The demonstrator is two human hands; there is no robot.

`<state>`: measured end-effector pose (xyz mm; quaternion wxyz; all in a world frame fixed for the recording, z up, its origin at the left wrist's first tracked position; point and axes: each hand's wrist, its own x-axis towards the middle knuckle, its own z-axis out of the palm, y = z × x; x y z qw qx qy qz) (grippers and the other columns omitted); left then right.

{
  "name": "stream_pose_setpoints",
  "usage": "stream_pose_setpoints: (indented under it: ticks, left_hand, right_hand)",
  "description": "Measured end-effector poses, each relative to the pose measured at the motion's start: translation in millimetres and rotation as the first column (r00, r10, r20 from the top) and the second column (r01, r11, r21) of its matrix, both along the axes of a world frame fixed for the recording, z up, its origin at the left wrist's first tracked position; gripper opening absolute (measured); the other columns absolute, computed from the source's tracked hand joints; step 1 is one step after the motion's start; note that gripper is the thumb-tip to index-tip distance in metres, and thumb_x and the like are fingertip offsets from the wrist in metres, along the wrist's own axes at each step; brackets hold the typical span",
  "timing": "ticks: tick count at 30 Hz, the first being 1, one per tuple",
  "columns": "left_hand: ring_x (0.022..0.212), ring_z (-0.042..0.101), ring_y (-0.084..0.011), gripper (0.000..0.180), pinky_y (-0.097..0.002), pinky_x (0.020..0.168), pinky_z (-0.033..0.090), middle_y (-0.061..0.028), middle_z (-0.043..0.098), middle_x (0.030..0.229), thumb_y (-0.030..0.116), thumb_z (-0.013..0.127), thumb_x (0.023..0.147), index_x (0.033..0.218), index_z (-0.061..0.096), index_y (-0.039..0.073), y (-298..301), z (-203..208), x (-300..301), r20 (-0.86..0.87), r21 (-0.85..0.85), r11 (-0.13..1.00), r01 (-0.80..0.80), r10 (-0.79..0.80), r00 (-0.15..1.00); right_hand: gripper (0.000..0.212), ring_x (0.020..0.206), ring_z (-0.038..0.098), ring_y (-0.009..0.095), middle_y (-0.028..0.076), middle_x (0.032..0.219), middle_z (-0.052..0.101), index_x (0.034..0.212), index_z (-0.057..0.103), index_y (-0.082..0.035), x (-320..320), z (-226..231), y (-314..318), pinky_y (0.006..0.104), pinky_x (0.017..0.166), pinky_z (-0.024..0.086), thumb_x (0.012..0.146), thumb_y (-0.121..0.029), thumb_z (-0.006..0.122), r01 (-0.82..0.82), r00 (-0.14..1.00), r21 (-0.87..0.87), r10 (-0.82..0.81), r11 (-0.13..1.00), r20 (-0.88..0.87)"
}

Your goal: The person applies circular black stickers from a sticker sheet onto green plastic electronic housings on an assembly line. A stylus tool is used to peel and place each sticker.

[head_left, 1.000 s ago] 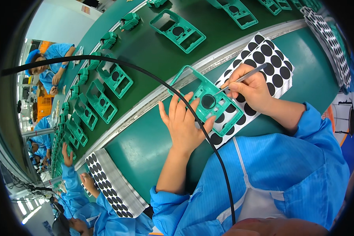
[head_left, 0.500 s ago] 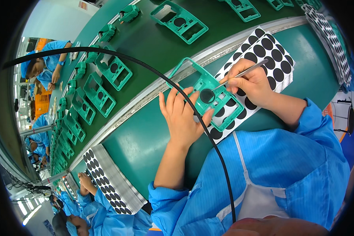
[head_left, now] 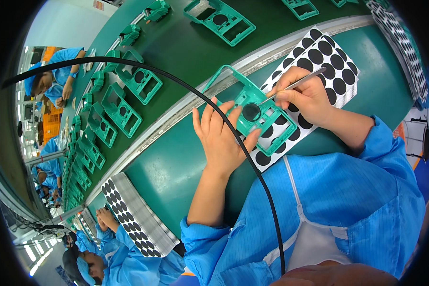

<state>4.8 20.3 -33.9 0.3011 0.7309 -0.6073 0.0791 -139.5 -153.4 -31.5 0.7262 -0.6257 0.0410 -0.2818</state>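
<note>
A green plastic housing (head_left: 274, 146) lies tilted across the edge of the work surface, partly over a sheet of round black stickers. In its round recess sits a black disc (head_left: 250, 112). My left hand (head_left: 222, 143) steadies the housing, with fingers at its left side and thumb on the near edge beside the disc. Between the thumb and fingers of my right hand (head_left: 306, 95) is a pair of metal tweezers (head_left: 307, 79). The tweezers' tip reaches the upper right rim of the disc; whether it touches is too small to tell.
White sheets of black round stickers (head_left: 341, 97) lie under my right hand, and another sheet stack (head_left: 138, 214) is at lower left. Several green housings (head_left: 121, 110) line the dark green belt (head_left: 176, 62) beyond the metal rail. A black cable (head_left: 186, 86) crosses the view. Co-workers sit at left.
The tweezers' tip has shifted slightly left along the disc's rim. My left hand stays almost in place. Housings on the belt have moved a little to the right.
</note>
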Motion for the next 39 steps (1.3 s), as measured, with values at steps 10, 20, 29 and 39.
stream_pose_setpoints:
  ticks: [10, 20, 29, 39]
  left_hand:
    - [0.121, 0.041, -0.0363, 0.045, -0.0516, 0.103, 0.022, -0.0101, 0.056, 0.114, 0.033, 0.074, 0.066, 0.102, 0.062, 0.009, 1, 2, -2, -0.063, -0.041, 0.999, 0.020, -0.023, 0.998]
    - [0.122, 0.037, -0.0380, 0.028, -0.0493, 0.100, 0.026, -0.0122, 0.056, 0.114, 0.029, 0.075, 0.065, 0.087, 0.069, 0.013, -2, 3, -2, -0.066, 0.019, 0.997, 0.078, -0.076, 0.995]
    - [0.121, 0.039, -0.0373, 0.026, -0.0487, 0.100, 0.027, -0.0122, 0.056, 0.113, 0.027, 0.075, 0.063, 0.086, 0.071, 0.015, -7, 3, -3, -0.081, 0.021, 0.996, 0.090, -0.088, 0.993]
    - [0.120, 0.039, -0.0369, 0.027, -0.0490, 0.100, 0.027, -0.0123, 0.057, 0.113, 0.027, 0.075, 0.062, 0.087, 0.072, 0.016, -9, 4, -3, -0.091, 0.042, 0.994, 0.104, -0.100, 0.991]
  right_hand:
    - [0.003, 0.064, 0.056, 0.008, 0.006, 0.080, 0.057, 0.087, 0.054, -0.001, -1, 5, 1, 0.0200, 0.058, 0.046, 0.088, -0.002, 0.055, 0.003, 0.997, -0.001, -0.003, 1.000, -0.071]
    - [0.004, 0.066, 0.056, 0.008, 0.005, 0.080, 0.056, 0.085, 0.054, -0.001, -1, 5, -3, 0.0204, 0.059, 0.046, 0.087, -0.003, 0.058, 0.003, 0.997, 0.006, -0.002, 1.000, -0.081]
    - [0.006, 0.064, 0.056, 0.008, 0.004, 0.076, 0.057, 0.084, 0.054, -0.002, -2, 4, -8, 0.0202, 0.057, 0.045, 0.087, -0.003, 0.059, 0.004, 0.995, -0.014, -0.005, 1.000, -0.103]
    - [0.006, 0.063, 0.056, 0.008, 0.004, 0.076, 0.056, 0.083, 0.054, -0.002, -2, 5, -9, 0.0203, 0.056, 0.045, 0.086, -0.003, 0.059, 0.011, 0.993, -0.047, -0.016, 0.999, -0.119]
